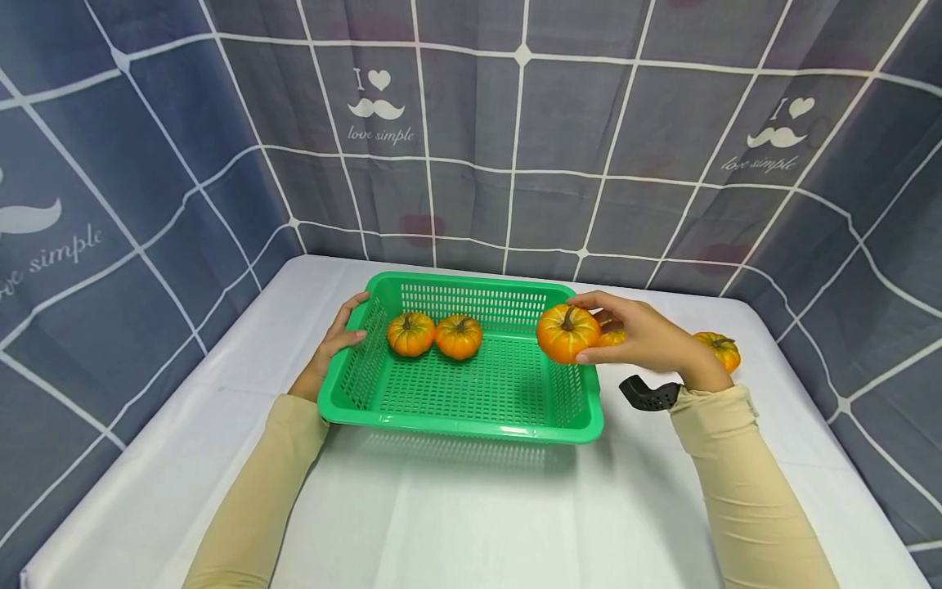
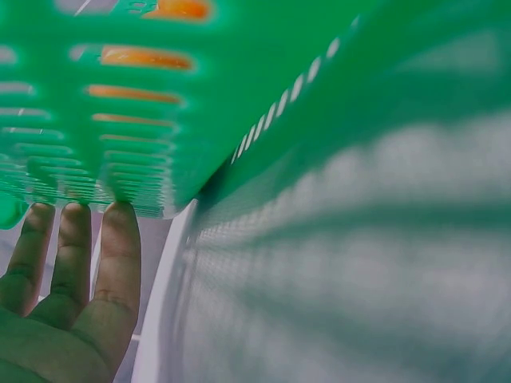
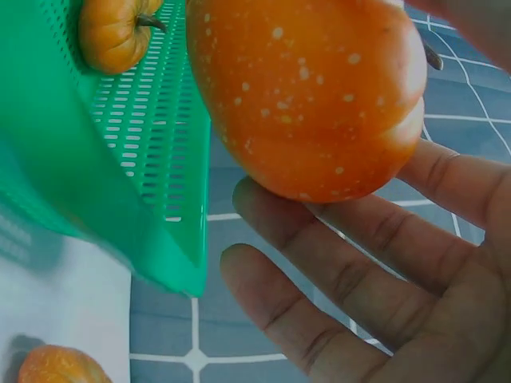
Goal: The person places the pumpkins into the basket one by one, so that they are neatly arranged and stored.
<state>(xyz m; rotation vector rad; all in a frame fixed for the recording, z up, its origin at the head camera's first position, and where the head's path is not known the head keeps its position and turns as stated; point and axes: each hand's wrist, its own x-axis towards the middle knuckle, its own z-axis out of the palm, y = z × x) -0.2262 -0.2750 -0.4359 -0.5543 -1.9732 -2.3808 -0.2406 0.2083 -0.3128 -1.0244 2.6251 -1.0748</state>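
My right hand [image 1: 636,331] holds a small orange pumpkin [image 1: 567,334] between thumb and fingers, over the right end of a green slotted plastic basket [image 1: 471,427]. In the right wrist view the held pumpkin [image 3: 311,104] shows its speckled side, with the fingers around it. At the basket's left end my left hand [image 1: 331,343] grips the rim, thumb over the top. The left wrist view shows its fingers [image 2: 118,263] against the basket's outer wall. Inside, toward the left, two pumpkins sit side by side, a left one [image 1: 410,334] and a right one [image 1: 459,337].
Right of the basket, one pumpkin [image 1: 612,334] is mostly hidden behind my right hand. Another pumpkin [image 1: 723,350] lies on the white table [image 1: 471,515] beyond my right wrist. A black wrist-worn piece [image 1: 651,394] hangs by the right sleeve. Grey checked cloth [image 1: 471,106] surrounds the table.
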